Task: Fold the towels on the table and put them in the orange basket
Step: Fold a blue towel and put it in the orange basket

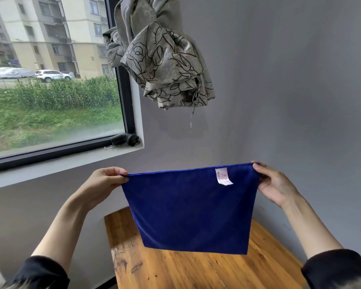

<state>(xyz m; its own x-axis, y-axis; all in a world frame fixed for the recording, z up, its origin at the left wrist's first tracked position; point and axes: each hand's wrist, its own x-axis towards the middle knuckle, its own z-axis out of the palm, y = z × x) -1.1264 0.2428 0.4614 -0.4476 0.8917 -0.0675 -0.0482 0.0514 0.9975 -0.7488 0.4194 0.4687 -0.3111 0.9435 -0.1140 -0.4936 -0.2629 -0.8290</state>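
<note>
Blue towel (192, 209) held up above tabletop (175, 272), spread flat so edges can be matched for folding. Top corners pinched: left hand (104, 182) at one, right hand (273, 186) at other. White label (223, 176) hangs near right hand. Orange basket not in view.

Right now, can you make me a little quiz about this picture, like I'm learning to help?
1. True or false: the blue towel lies flat on the wooden table.
2. What holds the towel's top corners? A) clips B) left hand and right hand C) the curtain
3. Fill in: the white tag sits nearer the ___ hand.
Key: 1 false, it hangs above; 2 B; 3 right.
</note>
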